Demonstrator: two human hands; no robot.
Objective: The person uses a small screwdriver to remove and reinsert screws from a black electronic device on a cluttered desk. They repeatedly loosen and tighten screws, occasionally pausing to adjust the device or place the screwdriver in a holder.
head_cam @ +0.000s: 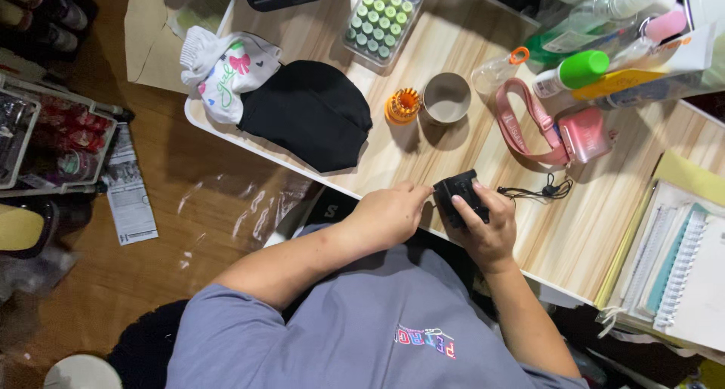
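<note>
At the near edge of the light wooden desk (574, 230), my right hand (491, 230) is wrapped around a small black box-shaped device (455, 190), with the thumb lying across its top. My left hand (389, 215) is beside it, its fingertips touching the device's left end. A thin black cord (545, 189) trails from the device to the right and lies bunched on the desk. The device's underside is hidden by my fingers.
Further back on the desk lie a black cloth (310, 113), a white printed sock (223, 72), a clear box of green-capped pieces (380, 19), an orange round holder (402, 106), a grey cup (445, 98) and a pink strapped gadget (581, 136). Bottles (589, 68) stand at the back right, with notebooks (680, 260) on the right.
</note>
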